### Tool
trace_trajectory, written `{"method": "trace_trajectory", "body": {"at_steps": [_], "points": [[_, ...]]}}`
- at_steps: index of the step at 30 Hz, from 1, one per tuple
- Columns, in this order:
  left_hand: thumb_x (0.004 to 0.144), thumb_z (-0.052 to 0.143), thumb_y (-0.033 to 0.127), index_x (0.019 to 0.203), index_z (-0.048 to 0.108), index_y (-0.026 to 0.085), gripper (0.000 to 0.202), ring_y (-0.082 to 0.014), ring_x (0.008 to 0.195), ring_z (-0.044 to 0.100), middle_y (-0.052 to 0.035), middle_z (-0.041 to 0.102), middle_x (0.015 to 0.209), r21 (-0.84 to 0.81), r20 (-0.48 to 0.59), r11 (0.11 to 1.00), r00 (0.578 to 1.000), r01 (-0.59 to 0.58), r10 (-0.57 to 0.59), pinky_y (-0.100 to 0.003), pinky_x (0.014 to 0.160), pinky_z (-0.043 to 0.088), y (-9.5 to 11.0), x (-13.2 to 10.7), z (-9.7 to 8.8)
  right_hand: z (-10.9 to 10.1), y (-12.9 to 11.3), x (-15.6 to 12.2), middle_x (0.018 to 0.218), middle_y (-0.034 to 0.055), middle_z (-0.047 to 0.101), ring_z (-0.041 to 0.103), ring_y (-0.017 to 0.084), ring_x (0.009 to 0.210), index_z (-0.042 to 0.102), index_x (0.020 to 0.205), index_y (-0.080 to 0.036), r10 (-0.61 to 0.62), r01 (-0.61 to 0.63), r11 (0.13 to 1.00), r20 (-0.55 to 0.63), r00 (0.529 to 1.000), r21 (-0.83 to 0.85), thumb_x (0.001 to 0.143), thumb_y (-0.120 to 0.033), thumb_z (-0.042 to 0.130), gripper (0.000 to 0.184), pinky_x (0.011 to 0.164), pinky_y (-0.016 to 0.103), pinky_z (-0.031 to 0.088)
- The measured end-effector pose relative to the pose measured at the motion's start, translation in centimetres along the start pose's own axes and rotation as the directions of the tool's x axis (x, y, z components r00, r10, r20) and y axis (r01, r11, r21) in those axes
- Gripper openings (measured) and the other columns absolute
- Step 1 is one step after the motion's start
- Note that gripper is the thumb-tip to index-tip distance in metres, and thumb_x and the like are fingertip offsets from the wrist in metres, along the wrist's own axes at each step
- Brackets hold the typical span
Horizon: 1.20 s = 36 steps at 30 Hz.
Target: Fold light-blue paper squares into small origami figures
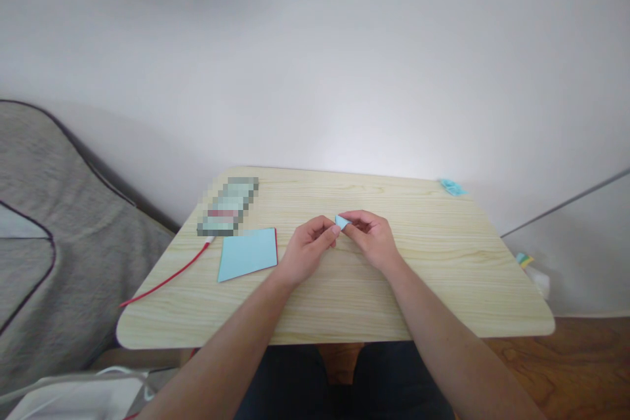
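A small piece of folded light-blue paper [341, 222] is held between my two hands above the middle of the table. My left hand [311, 244] pinches its left side between thumb and fingers. From the right, my right hand [370, 236] grips the same paper, its fingers covering much of it. How the paper is folded underneath is hidden. To the left of my left hand lies a stack of light-blue paper sheets [249, 254] with a thin red edge showing along its right side.
A blurred-out phone [229, 205] lies at the table's back left, a red cable [172, 282] running from it over the left edge. Light-blue crumpled paper [451, 187] sits at the back right corner of the wooden table [457, 275]. Grey fabric [73, 243] stands at the left.
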State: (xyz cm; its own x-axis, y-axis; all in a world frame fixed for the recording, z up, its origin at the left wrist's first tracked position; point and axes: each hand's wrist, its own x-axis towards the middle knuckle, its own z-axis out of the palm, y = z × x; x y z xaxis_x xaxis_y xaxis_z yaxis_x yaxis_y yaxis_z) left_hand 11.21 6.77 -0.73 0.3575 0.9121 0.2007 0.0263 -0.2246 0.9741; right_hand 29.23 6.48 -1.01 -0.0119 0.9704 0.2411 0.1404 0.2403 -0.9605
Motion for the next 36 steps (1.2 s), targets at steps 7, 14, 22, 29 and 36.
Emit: {"method": "trace_trajectory", "body": {"at_steps": [7,14,22,29,36], "points": [[0.093,0.06,0.045,0.083,0.061,0.018,0.029,-0.0127,0.069,0.048,0.0012,0.056,0.072,0.018,-0.011,1.0,1.0,-0.004,0.004,-0.026,0.065,0.037,0.07,-0.14,0.14,-0.23,-0.39,0.07,0.084,0.0033,0.066,0.06,0.016,0.073,0.081,0.094,-0.027,-0.069,0.066,0.992,-0.028,0.997,-0.105,0.083,-0.032,0.075,0.014,0.065,0.03,0.047],[0.087,0.069,0.043,0.088,0.061,0.02,0.025,-0.013,0.073,0.051,0.0009,0.059,0.079,0.171,-0.174,0.985,0.983,-0.022,0.052,-0.026,0.066,0.038,-0.17,-0.02,0.36,0.12,-0.53,0.06,0.086,0.0038,0.074,0.064,0.018,0.076,0.079,0.096,-0.023,0.031,-0.031,0.999,-0.014,0.999,0.03,0.079,-0.031,0.075,0.019,0.072,0.032,0.05],[0.084,0.071,0.044,0.099,0.071,0.022,0.027,-0.0176,0.081,0.058,-0.0028,0.071,0.091,0.232,-0.216,0.973,0.976,0.011,0.04,-0.03,0.074,0.042,-0.47,0.13,0.28,-0.33,-0.33,0.15,0.087,0.0012,0.076,0.068,0.018,0.08,0.078,0.097,-0.023,0.073,-0.081,0.984,0.056,0.996,0.156,0.076,-0.02,0.066,0.025,0.082,0.034,0.053],[0.08,0.074,0.044,0.089,0.068,0.022,0.024,-0.0169,0.079,0.056,0.0001,0.067,0.082,0.315,-0.242,0.949,0.967,-0.003,0.083,-0.03,0.075,0.041,-0.37,0.01,0.41,-0.16,-0.83,-0.14,0.089,0.0033,0.076,0.068,0.02,0.084,0.077,0.092,-0.024,0.039,-0.048,0.992,0.077,0.996,0.118,0.081,-0.035,0.074,0.015,0.08,0.034,0.053],[0.088,0.067,0.037,0.096,0.07,0.024,0.015,-0.0189,0.087,0.059,-0.0031,0.07,0.094,0.331,-0.229,0.938,0.956,-0.102,0.185,-0.033,0.081,0.044,0.05,-0.13,-0.04,0.03,-0.78,-0.23,0.082,0.003,0.073,0.064,0.018,0.074,0.076,0.087,-0.023,0.0,0.001,1.0,0.069,0.998,-0.005,0.084,-0.039,0.074,0.017,0.068,0.03,0.049]]}}
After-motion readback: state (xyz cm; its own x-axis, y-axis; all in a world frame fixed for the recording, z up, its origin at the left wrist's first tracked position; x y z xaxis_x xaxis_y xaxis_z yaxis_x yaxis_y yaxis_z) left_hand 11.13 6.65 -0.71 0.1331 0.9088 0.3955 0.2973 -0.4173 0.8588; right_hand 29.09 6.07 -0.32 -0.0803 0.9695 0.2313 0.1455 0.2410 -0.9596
